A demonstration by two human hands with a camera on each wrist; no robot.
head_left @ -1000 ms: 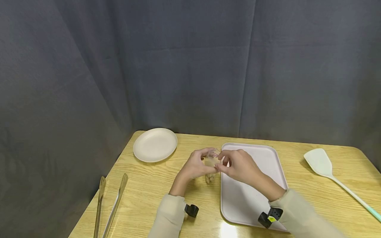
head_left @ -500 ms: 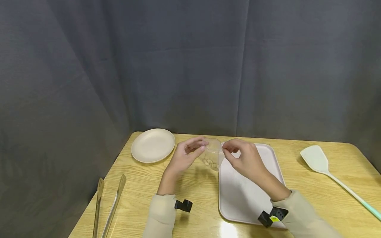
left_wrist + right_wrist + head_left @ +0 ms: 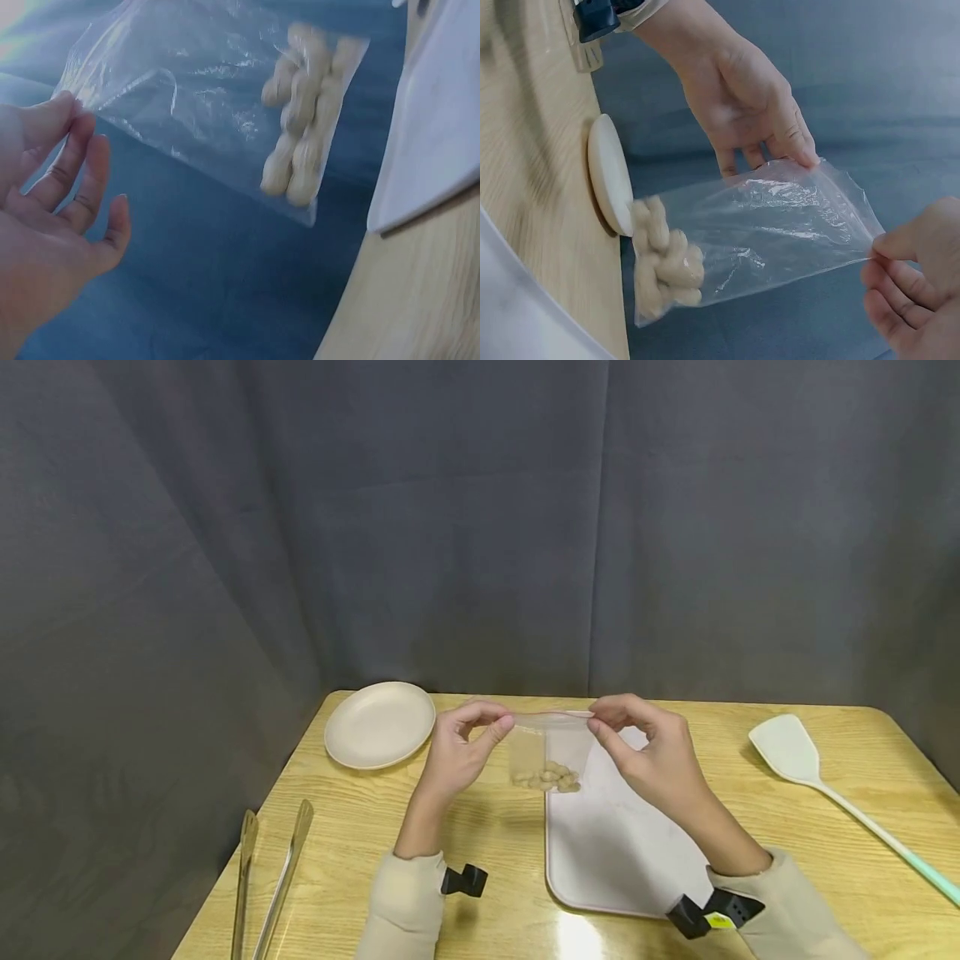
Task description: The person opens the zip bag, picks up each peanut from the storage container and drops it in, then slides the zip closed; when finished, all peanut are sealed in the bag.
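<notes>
A clear plastic zip bag [image 3: 528,745] hangs upright between my hands, over the left edge of the tray. Several unshelled peanuts [image 3: 555,777] lie at its bottom; the left wrist view shows these peanuts [image 3: 304,112] close up. My left hand [image 3: 459,752] pinches the bag's top left corner between thumb and fingertips. Its top right corner is pinched by my right hand [image 3: 651,756]. The top edge is stretched nearly straight from one hand to the other. In the right wrist view a reddish line runs along the bag's mouth [image 3: 847,199].
A pale rectangular tray [image 3: 600,868] lies under and right of the bag. At the back left sits a round cream plate [image 3: 380,725]. Metal tongs [image 3: 283,881] rest at the left edge. On the right lies a white spatula [image 3: 795,756] with a mint handle end.
Both hands have lifted the bag and moved apart, the right hand going right. The bag, earlier bunched between the fingers, is now spread flat with the peanuts hanging at its bottom.
</notes>
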